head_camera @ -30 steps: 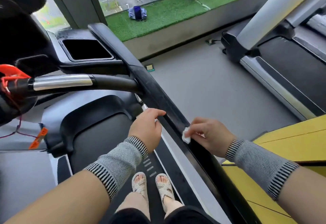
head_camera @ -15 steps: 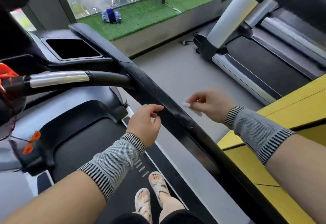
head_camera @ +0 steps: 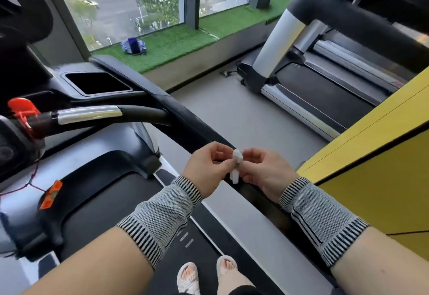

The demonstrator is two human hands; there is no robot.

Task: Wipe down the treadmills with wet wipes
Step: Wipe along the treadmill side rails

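We pinch a crumpled wet wipe [head_camera: 237, 165] between left hand [head_camera: 207, 169] and right hand [head_camera: 264, 172], just above the black side rail [head_camera: 185, 118]. Beyond lie the cup tray [head_camera: 97, 83], another treadmill [head_camera: 320, 90], and a phone [head_camera: 134, 45] on the turf ledge.

Scene bright with even daylight entering through the windows [head_camera: 130, 4] ahead of the hands; shadows soft and faint; a glare streak on the chrome handlebar section [head_camera: 89, 113] left of the hands; wide-angle bending of straight lines toward the edges; slight motion blur at far left and upper right; hands reasonably sharp.
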